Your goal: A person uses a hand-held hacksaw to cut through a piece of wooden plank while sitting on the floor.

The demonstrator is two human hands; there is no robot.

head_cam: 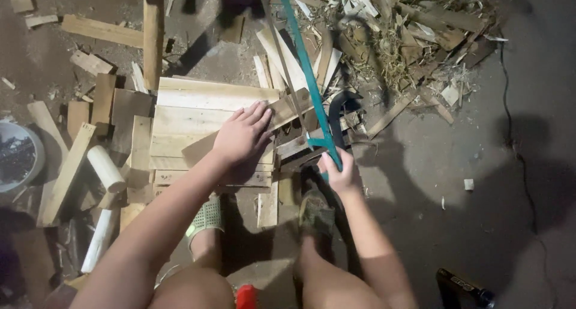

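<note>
right hand (340, 172) fingers wrapped on teal bow saw (306, 75) handle | saw long axis runs away, up over plank (288, 108) at pallet (192, 114) right edge | left hand (243, 135) flat, fingers spread, just left of blade, nearer plank

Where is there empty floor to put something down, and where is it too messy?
The bare floor right of the right hand and the green saw is free, bordered by the black cable and the scrap heap above. Left of the left hand, around the stacked boards, loose planks and the white bucket crowd everything.
</note>
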